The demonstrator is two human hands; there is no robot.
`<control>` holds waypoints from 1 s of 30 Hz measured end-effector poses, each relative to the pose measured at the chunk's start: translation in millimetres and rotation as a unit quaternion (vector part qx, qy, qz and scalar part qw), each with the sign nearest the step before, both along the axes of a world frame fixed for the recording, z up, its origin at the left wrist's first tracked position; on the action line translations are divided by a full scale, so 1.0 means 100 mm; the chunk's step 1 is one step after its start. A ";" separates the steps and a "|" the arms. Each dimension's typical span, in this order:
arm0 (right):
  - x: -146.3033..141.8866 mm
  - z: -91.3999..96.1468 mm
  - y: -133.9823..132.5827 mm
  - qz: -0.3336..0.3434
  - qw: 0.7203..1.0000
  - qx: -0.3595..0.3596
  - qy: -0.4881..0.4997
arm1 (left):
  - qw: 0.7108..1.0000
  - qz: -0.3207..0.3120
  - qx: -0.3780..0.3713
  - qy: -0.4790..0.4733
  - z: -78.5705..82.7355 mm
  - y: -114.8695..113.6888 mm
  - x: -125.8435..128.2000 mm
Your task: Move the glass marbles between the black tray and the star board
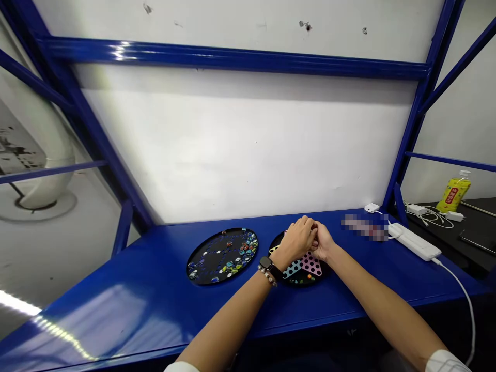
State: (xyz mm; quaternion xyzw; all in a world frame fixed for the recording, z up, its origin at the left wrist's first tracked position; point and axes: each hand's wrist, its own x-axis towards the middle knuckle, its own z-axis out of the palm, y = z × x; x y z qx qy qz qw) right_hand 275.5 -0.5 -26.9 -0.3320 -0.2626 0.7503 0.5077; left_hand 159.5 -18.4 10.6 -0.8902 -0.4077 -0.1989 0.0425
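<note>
My left hand (296,241) and my right hand (322,244) meet above a round black Chinese checkers board (311,263). Both sets of fingers are curled in and touch one another; what they hold, if anything, is hidden. Pink, light blue and yellow star points with dark holes show around my hands, and much of the board is covered by them. Some small coloured marbles (302,281) lie along its near rim. To the left sits a round black tray (209,258) with many glass marbles (248,245), mostly at its right side.
The blue table (155,289) has a white back panel (248,144) and blue metal frame bars (240,59). At right lie a white power strip (414,242) with a cord and a blurred-out item (364,227). A yellow-labelled bottle (454,192) stands on a dark table beyond.
</note>
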 end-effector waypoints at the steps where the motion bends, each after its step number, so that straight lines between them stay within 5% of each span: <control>1: 0.01 0.00 0.00 -0.001 1.000 0.000 0.007 | 1.000 0.000 0.004 -0.014 0.01 -0.01 -0.03; 6: 0.06 0.04 -0.02 -0.017 0.999 -0.006 0.036 | 0.996 -0.026 -0.047 -0.070 0.08 -0.30 -0.34; 10: 0.13 0.05 -0.03 -0.038 0.999 -0.013 0.022 | 0.991 -0.054 -0.093 0.074 0.01 -0.74 -0.56; 14: 0.13 0.05 -0.04 -0.025 1.000 0.000 0.019 | 0.985 -0.016 -0.066 0.158 -0.15 -1.00 -0.53; 23: 0.10 0.05 -0.06 -0.035 0.999 0.005 0.014 | 0.986 0.015 -0.069 0.151 -0.28 -0.99 -0.29; 30: 0.10 0.05 -0.07 -0.025 1.000 0.019 -0.003 | 0.994 -0.006 -0.104 0.038 -0.41 -0.92 -0.29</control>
